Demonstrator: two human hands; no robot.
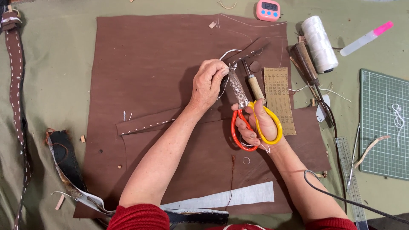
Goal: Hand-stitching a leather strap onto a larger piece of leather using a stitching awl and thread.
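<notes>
A large brown leather sheet [149, 85] is spread over the olive cloth-covered table [55, 85]. A green gridded cutting mat [383, 123] lies at the right edge, a white thread spool [319, 42] above it, a tan rectangular printed card [277, 100] just right of the hands, and a small pink digital timer [268, 10] at the top. The orange-and-yellow-handled scissors [251, 123] are gripped by the right hand [257, 125], fingers through the loops, the blades pointing up-left. At their tip a thin white thread [228, 53] is pinched by the left hand [208, 83], fingers closed together, the nearer hand to it.
</notes>
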